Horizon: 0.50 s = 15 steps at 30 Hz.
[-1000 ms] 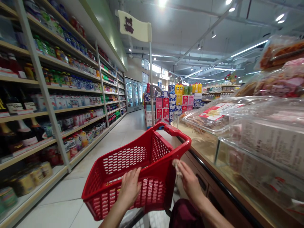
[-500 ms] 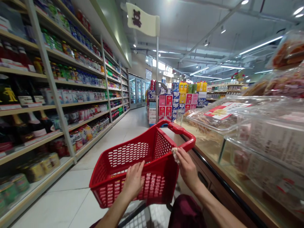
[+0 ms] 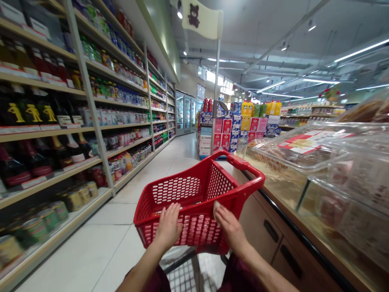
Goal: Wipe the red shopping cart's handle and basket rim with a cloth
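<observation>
A red plastic shopping cart (image 3: 226, 200) with perforated sides stands crosswise before me, its handle toward the right. My left hand (image 3: 168, 227) holds the near rim, fingers over the edge and thumb on the outer side. In my right hand (image 3: 229, 227) is a small crumpled whitish cloth (image 3: 216, 211), pressed to the near side of the cart just under the rim. The fingers cover most of the cloth. A grey metal lower basket (image 3: 184, 278) shows below, between my legs.
Shelves (image 3: 105, 162) of bottles and cans line the left. A display counter (image 3: 273, 211) with clear plastic food packs (image 3: 306, 144) is close on the right. Ahead, a pole (image 3: 218, 69) carries a bear flag (image 3: 202, 18), near stacked drink cartons (image 3: 223, 134). Tiled floor (image 3: 118, 215) runs along the aisle.
My right hand has moved with the cloth from near the handle end down and left along the cart's side. The left hand stays at the rim. The view has turned slightly left.
</observation>
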Motion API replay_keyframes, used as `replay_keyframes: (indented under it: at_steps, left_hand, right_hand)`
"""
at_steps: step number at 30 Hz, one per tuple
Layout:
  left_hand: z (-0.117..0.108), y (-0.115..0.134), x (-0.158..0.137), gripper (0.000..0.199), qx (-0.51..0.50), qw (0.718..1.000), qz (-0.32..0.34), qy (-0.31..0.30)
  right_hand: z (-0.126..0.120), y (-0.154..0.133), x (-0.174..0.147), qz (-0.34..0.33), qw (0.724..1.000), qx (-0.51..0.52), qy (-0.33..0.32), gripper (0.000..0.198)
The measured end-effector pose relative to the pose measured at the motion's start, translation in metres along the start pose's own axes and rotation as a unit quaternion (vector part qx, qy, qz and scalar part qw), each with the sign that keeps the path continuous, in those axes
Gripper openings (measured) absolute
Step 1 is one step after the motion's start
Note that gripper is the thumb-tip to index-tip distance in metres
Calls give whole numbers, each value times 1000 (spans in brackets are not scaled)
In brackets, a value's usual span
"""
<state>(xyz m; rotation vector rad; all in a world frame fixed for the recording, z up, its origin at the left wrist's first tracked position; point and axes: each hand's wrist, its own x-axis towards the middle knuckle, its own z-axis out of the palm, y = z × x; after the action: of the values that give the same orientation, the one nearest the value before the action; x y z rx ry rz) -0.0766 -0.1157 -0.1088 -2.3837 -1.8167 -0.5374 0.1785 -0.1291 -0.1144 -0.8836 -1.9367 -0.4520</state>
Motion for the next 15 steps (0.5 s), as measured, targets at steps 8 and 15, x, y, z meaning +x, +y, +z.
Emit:
replay_keyframes:
  at_steps: [8,15]
  left_hand:
    - [-9,-25,-21,59,28,998,-60,-3]
    - [-12,-64,-41,60,-7,994,-106,6]
  right_hand:
    - [32,-43,18,0,998,68,-5,37]
    - [82,-88,9,-68,991,91,-68,30]
